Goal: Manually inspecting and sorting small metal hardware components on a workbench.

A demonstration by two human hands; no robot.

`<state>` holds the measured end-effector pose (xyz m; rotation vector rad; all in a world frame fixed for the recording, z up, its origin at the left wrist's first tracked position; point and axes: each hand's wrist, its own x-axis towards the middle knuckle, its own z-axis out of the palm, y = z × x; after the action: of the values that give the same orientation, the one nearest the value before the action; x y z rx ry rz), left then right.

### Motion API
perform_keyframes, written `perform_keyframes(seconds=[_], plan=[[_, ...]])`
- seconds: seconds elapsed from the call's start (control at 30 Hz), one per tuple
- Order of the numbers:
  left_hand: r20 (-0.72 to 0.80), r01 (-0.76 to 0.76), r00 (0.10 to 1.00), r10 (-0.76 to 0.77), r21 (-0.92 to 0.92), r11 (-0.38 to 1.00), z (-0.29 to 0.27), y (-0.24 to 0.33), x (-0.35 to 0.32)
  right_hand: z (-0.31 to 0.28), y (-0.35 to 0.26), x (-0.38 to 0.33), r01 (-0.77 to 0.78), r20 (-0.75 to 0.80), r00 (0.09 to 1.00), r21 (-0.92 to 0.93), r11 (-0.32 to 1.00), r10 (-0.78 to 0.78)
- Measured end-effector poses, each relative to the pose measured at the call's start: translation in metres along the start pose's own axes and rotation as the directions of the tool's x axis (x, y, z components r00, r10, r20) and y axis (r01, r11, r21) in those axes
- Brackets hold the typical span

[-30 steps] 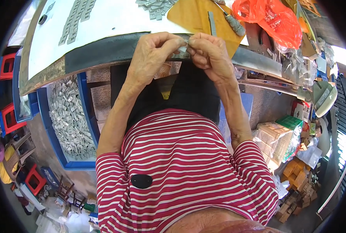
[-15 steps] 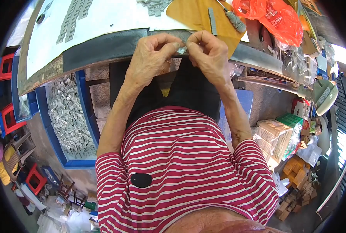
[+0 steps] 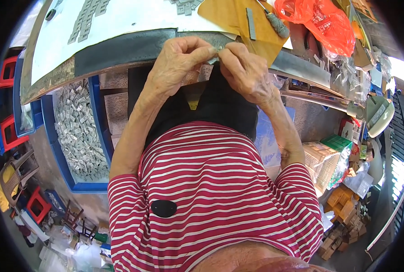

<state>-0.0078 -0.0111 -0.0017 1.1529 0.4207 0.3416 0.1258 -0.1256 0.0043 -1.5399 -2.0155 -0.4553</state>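
Your left hand [image 3: 177, 61] and your right hand [image 3: 247, 70] meet at the front edge of the tabletop [image 3: 120, 50]. Both hands pinch one small grey piece [image 3: 214, 58] between them. The grip of your left hand is closed tight, thumb and fingers on the left end of the piece. The grip of your right hand is closed on the right end. The piece is tiny and mostly hidden by your fingertips, so you cannot tell its shape.

On the white sheet [image 3: 129, 18] on the tabletop lie rows of flat grey pieces [image 3: 86, 18], well away from your hands. A brown sheet [image 3: 238, 20] lies just behind your right hand, with a grey strip [image 3: 251, 23] on it. An orange plastic bag [image 3: 322, 20] sits further right.

Down to your left, below the tabletop, a blue tray [image 3: 59, 158] is full of many small grey pieces [image 3: 79, 131]. Red stools [image 3: 12, 131] stand near it.
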Motion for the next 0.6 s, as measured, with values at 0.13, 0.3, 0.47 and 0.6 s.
perform_keyframes(seconds=[0.13,0.3,0.47,0.6], plan=[[-0.001,0.007,1.0,-0.007,0.088,0.996,-0.005,-0.006,0.001,0.006,-0.003,-0.004,-0.093,-0.042,0.994,0.09,0.992,0.098],[-0.026,0.009,1.0,-0.007,0.074,0.997,-0.006,-0.007,-0.002,0.012,-0.017,-0.006,-0.523,0.069,0.816,0.512,0.681,0.574],[-0.031,-0.024,0.999,0.028,0.104,0.994,-0.003,-0.004,-0.003,0.006,-0.025,-0.001,-0.683,0.321,0.599,0.683,0.259,0.734],[-0.076,-0.005,0.997,0.017,0.151,0.989,-0.002,-0.003,-0.004,0.005,-0.021,-0.001,-0.672,0.486,0.512,0.74,-0.022,0.708]])
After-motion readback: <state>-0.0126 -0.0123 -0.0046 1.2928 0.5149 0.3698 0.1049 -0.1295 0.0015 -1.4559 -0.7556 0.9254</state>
